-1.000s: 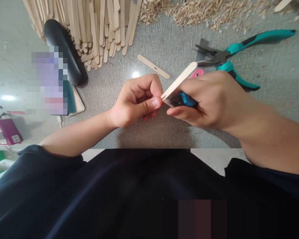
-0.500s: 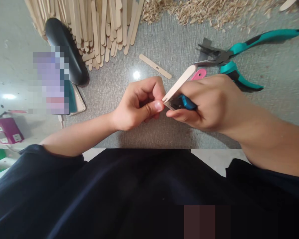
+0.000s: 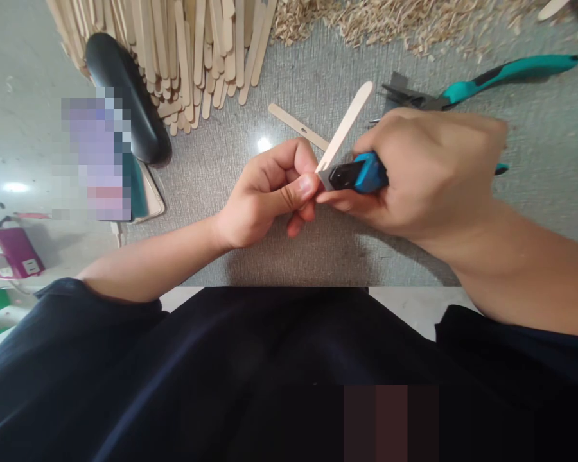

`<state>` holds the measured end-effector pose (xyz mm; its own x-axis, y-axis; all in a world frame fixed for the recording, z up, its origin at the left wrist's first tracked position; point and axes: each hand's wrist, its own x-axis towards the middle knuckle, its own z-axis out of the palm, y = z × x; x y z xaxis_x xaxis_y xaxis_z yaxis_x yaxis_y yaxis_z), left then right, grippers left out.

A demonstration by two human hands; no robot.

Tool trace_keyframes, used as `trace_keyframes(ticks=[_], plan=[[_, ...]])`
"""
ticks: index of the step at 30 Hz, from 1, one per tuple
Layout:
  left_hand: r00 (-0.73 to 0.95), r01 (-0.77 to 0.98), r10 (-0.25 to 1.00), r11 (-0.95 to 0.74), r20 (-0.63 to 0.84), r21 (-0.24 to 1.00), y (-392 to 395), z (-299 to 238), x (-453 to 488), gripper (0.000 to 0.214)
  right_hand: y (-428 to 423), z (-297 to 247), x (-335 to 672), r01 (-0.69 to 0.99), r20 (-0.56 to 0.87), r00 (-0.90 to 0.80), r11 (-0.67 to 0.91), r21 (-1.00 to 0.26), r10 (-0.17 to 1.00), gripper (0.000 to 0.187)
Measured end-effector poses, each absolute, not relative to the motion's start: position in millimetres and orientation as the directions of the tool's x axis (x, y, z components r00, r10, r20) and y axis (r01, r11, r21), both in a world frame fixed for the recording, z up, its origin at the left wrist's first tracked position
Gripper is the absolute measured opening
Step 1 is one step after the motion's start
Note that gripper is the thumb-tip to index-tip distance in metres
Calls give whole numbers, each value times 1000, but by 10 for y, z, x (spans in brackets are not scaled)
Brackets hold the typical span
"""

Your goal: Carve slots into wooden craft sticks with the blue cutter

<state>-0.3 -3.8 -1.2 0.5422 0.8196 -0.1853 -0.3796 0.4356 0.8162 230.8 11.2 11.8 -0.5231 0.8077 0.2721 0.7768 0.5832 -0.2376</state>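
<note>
My left hand (image 3: 274,192) pinches the lower end of a wooden craft stick (image 3: 349,122) between thumb and fingers, and the stick slants up to the right. My right hand (image 3: 428,173) is closed around a blue and black utility knife (image 3: 368,173). The knife's short blade touches or nearly touches the stick beside my left thumb, by a small notch; exact contact is hard to see. Behind the held stick lies another craft stick (image 3: 289,120) on the grey table, with a small hole near its middle.
Teal-handled pliers (image 3: 501,74) lie at the right, partly behind my right hand. A pile of craft sticks (image 3: 192,51) and wood shavings (image 3: 376,22) line the far side. A black case (image 3: 128,96) and a phone (image 3: 147,192) sit at the left, near a purple power socket block (image 3: 12,253).
My right hand has turned and risen, showing more of the knife. The held stick now stands steeper, its free end higher. The pink piece near the pliers is now hidden.
</note>
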Motion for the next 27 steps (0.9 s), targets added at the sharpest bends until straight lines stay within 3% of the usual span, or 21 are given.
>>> trace_keyframes(ticks=[6,15,20,27], plan=[[470,-414,870,365,-147,834,-33,-23,19,59,143,130,2317,772,233,-522,571,-279,821,91],[417,-396,901,297,-118,869,-43,-17,7,56,197,206,2327,740,135,-582,591,-321,802,85],[419,-347,896,308,-147,886,-32,-4,-2,58,215,236,2321,685,107,-606,585,-434,789,83],[486,-319,867,295,-112,901,-8,25,-45,62,203,276,2316,666,-2,-670,599,-445,743,91]])
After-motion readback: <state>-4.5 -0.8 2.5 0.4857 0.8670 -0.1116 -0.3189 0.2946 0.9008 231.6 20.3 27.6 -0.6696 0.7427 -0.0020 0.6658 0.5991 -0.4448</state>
